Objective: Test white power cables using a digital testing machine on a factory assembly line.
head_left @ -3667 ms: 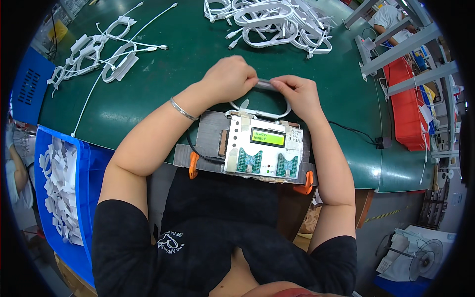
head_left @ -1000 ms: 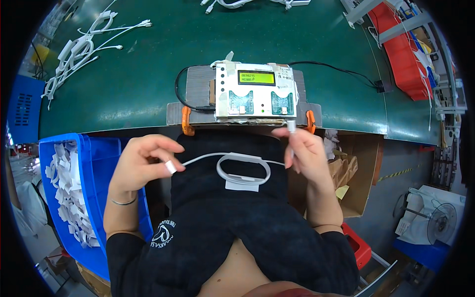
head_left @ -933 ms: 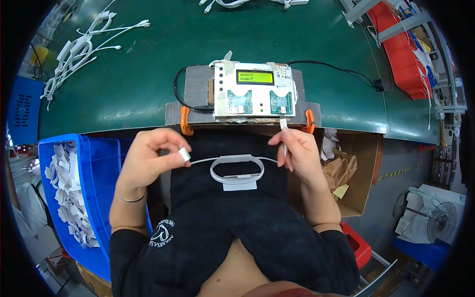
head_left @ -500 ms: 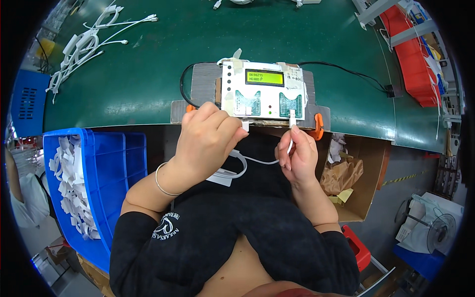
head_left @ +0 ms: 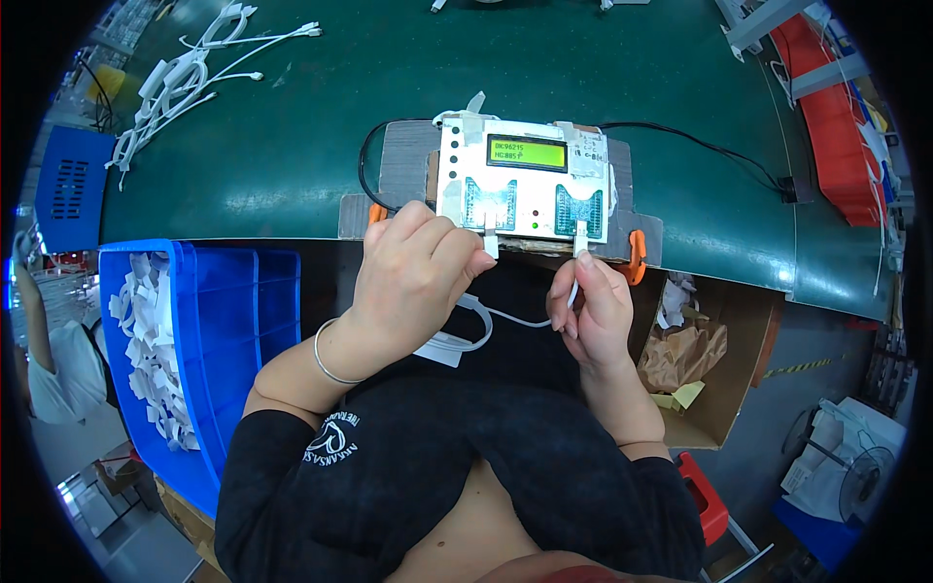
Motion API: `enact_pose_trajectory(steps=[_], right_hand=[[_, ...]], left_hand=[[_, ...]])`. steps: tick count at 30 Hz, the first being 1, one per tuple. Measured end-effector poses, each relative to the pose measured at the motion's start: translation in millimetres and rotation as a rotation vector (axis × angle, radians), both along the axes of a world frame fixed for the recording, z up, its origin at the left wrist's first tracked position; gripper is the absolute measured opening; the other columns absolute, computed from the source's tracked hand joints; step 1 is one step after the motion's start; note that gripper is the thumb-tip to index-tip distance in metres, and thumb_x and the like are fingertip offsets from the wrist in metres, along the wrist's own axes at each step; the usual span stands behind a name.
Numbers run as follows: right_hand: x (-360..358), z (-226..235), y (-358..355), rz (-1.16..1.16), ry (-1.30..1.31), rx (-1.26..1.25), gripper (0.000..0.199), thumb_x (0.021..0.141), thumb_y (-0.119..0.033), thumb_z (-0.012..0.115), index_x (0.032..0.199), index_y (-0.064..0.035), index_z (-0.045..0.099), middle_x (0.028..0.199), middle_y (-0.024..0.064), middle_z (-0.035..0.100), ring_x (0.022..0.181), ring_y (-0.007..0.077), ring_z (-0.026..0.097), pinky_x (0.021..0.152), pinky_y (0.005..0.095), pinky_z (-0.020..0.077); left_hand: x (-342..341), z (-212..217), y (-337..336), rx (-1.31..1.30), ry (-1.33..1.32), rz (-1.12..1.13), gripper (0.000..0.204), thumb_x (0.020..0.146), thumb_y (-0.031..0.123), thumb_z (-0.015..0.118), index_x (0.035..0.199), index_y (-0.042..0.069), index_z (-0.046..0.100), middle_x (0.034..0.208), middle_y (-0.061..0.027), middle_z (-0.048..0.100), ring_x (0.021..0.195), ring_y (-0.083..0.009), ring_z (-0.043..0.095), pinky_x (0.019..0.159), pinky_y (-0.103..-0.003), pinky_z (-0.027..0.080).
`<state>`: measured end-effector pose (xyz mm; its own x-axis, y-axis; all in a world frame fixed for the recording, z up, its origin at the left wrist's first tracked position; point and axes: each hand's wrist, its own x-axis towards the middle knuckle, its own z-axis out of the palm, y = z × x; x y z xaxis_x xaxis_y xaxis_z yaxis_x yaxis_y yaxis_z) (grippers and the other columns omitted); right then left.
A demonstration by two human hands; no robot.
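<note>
A person's two bare hands work at the near edge of a green table [head_left: 292, 175]. The left hand [head_left: 413, 277], back upward, grips one white plug [head_left: 491, 247] between thumb and curled fingers. The right hand [head_left: 601, 301] pinches the other plug [head_left: 581, 240] by thumb and fingertips. Both plugs belong to a white cable [head_left: 455, 342], its coil hanging below the table edge in front of the black shirt, partly hidden by the left hand.

The step in hand appears to be fitting both plugs to a white device [head_left: 530, 185]: each meets the near edge of its own green board, left [head_left: 491, 202] and right [head_left: 579, 204]. How fully they are seated cannot be told. The next move seems to call for a straight, steady hold on both, with an eye on the lit screen [head_left: 527, 154] and small green light [head_left: 535, 225].

The device sits on a grey base [head_left: 403, 160] with an orange clamp [head_left: 637, 257] at its right; the left hand partly covers another. Nothing blocks the sockets, though the slack cable could snag. Far left lie more cables [head_left: 180, 83]; near left, a blue bin [head_left: 228, 311] of white scraps [head_left: 155, 340]; near right, a carton [head_left: 719, 389] holding brown paper [head_left: 685, 350].
</note>
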<state>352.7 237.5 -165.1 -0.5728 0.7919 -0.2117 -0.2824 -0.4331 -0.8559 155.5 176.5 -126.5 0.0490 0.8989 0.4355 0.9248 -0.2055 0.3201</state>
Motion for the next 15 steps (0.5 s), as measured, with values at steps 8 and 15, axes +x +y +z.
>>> enact_pose_trajectory(steps=[8,15], right_hand=[[5,-1,3,0.071,-0.025,0.036,0.042,0.098,-0.029,0.036,0.075,0.0012,0.054,0.05,0.0085,0.051,0.035,0.0066,0.035,0.037,0.0177,0.0269],[7,-3,2,0.077,-0.059,0.067,0.042,0.098,-0.031,0.037,0.076,0.0003,0.055,0.051,0.0071,0.051,0.037,0.0061,0.036,0.038,0.0175,0.0283]], left_hand=[[3,-5,0,0.086,-0.022,0.052,0.012,0.075,0.021,0.068,0.076,0.012,0.059,0.069,0.0021,0.055,0.069,-0.0166,0.05,0.062,-0.032,0.031],[0,7,3,0.035,0.0,0.004,0.011,0.075,0.016,0.068,0.075,0.008,0.06,0.069,-0.002,0.057,0.066,-0.0209,0.051,0.058,-0.032,0.037]])
